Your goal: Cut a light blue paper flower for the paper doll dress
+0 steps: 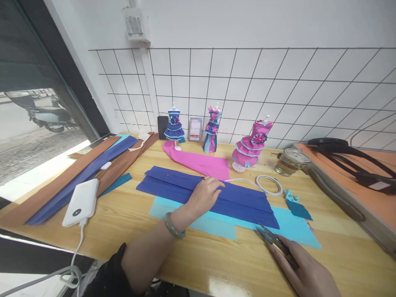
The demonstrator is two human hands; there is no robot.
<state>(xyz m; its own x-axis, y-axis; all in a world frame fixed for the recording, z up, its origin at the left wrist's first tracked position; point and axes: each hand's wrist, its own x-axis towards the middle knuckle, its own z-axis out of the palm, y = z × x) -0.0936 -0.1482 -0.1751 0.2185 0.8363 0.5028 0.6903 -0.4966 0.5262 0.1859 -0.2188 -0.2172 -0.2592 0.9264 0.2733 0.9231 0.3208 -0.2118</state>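
Dark blue crepe-like sheets (244, 202) lie folded in overlapping strips at the middle of the table, on top of light blue sheets (297, 227). My left hand (204, 196), with a bangle on the wrist, rests on the dark blue sheets; its fingers are curled together, and whether they pinch anything is hidden. At the lower right, my right hand (305, 264) holds scissors (272, 239), their blades slightly apart near the right front corner of the dark blue sheets. A pink sheet (201, 163) lies just behind.
Three small dress forms (175, 130) stand along the back. A lidded glass cup (291, 161) and coiled white cord (269, 185) are at the right. A white power bank (81, 202) lies by brown and blue strips (77, 175) at the left. An orange-topped surface (361, 177) borders the table.
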